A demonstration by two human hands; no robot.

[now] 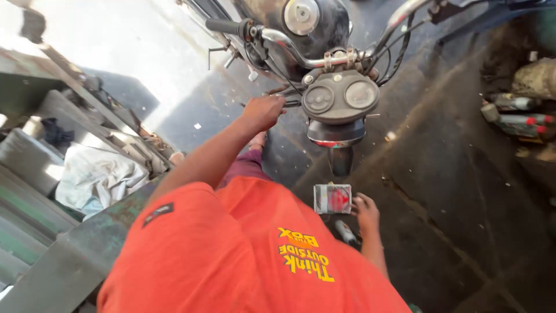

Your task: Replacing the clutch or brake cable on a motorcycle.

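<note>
Hands work apart: left hand (263,111) is curled closed against the motorcycle (315,35) beside its twin gauges (340,95), while right hand (366,211) touches a small red-and-white box (332,199) below the headlight (336,133), grip unclear.

— Worn up top?
— Loose orange T-shirt (231,249), short-sleeved; yellow block lettering (306,255) at 5 o'clock, upside down to the lens.
— Other marks?
— Small dark rectangular tag (158,213) on the sleeve at 8 o'clock. Maroon trouser leg (246,165) glimpsed near centre. Left hand (263,110) and right hand (366,211) bare.
</note>
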